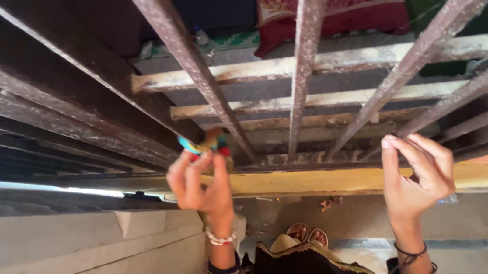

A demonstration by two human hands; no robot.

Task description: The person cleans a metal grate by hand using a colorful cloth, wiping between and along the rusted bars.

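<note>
Left hand (200, 185) gripping colourful cloth (207, 143) at bars (207, 80), right hand (416, 172) empty

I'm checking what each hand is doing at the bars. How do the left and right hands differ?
The left hand pinches a small colourful object against a bar; the right hand holds nothing, its fingers loosely curled. The left wrist wears a white beaded bracelet; the right wears dark bands. Both are raised with palms toward the camera.
</note>
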